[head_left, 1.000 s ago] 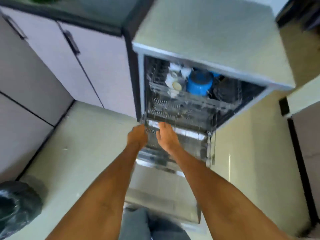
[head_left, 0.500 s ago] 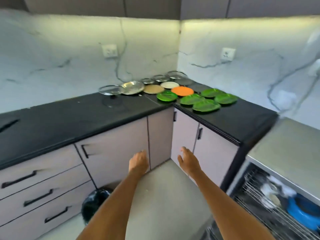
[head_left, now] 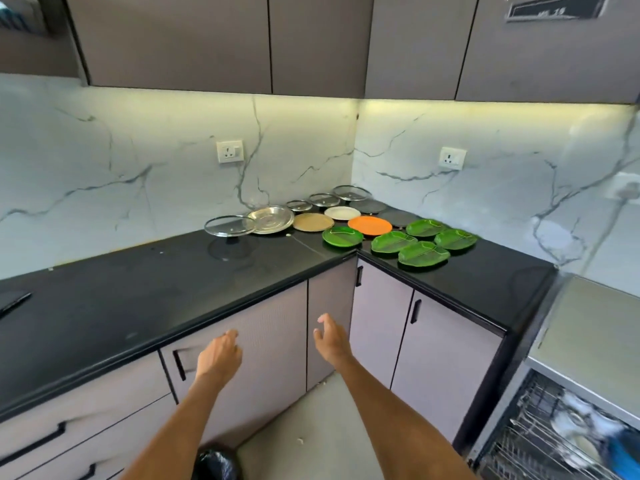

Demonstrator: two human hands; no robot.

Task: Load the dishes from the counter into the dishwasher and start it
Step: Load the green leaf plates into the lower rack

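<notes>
Head camera looks at a corner of black counter (head_left: 138,306) where the dishes lie flat in a cluster against the marble wall. Five green leaf-shaped plates (head_left: 423,253) sit nearest the counter's front edge, their long axes running roughly left to right, each divided into sections. Behind them lie one orange plate (head_left: 370,225), one white plate (head_left: 342,213), one tan plate (head_left: 313,222) and one shiny steel plate (head_left: 270,219). Four glass lids (head_left: 229,225) are in view, one at the left end of the row and three along the back; two dark round plates (head_left: 367,206) lie in the corner. At lower right the dishwasher (head_left: 540,441) stands open, its wire rack holding white pieces and something blue, blurred. Both hands hover in front of the lower cupboards, well short of the dishes and holding nothing: the left hand (head_left: 220,355) has loosely bent fingers, the right hand (head_left: 330,339) is spread with fingers relaxed.
</notes>
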